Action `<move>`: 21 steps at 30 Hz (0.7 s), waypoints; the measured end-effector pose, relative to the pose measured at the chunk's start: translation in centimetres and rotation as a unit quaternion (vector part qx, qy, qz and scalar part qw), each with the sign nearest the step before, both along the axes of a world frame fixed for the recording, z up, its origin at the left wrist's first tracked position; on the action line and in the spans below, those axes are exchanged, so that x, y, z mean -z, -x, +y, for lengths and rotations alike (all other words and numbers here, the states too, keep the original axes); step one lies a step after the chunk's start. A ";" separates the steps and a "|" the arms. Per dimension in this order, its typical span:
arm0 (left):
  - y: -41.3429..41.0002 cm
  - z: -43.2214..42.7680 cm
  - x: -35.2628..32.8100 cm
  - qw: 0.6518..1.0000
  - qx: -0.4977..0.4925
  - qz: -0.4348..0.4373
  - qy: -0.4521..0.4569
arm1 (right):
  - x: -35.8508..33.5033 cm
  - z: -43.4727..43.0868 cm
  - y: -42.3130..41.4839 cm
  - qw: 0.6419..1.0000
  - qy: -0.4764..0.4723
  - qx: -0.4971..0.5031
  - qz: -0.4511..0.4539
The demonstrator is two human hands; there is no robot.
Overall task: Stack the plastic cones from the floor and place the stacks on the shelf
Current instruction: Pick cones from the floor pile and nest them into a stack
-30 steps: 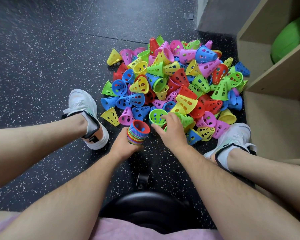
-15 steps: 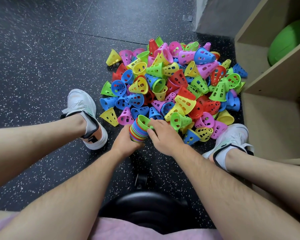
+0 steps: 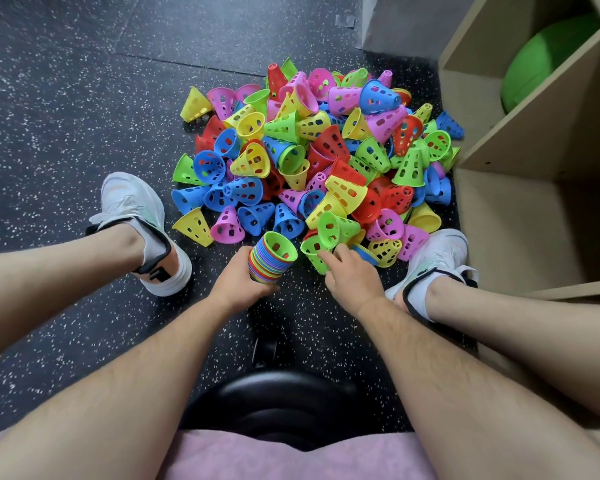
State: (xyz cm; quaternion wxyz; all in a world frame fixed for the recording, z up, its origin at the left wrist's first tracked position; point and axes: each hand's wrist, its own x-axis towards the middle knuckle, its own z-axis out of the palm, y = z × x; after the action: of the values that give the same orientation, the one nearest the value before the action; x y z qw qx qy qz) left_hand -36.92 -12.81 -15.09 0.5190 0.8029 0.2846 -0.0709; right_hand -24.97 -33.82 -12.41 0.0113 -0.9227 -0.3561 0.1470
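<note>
Green-topped rainbow stack clamped in left hand; right hand pinches a holed green cone.

Pile of cones: on floor, between left shoe and right shoe. Shelf: just right of pile; ball in upper compartment. Stack: in left hand, before pile. Right hand: right of stack, pinching a cone at pile's near edge.

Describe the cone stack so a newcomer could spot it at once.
Find the pile of loose cones on the dark floor. At its near edge, the left hand grips the stack. Unlike its single neighbours, it is many nested cones with striped rims, green innermost.
</note>
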 end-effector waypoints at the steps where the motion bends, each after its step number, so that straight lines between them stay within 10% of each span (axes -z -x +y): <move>1: 0.0 -0.1 -0.1 1.000 0.000 0.001 0.000 | 0.0 0.3 -0.2 1.000 -0.006 0.011 -0.002; 21: 0.4 0.4 -0.4 1.000 -0.013 0.009 0.004 | 1.4 1.9 0.0 0.989 -0.009 0.110 0.096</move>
State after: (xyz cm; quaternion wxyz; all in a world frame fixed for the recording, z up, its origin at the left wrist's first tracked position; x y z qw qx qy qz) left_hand -37.29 -12.39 -14.73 0.5201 0.7966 0.2995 -0.0725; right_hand -24.97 -31.89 -13.86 0.0695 -0.9379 -0.2508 0.2292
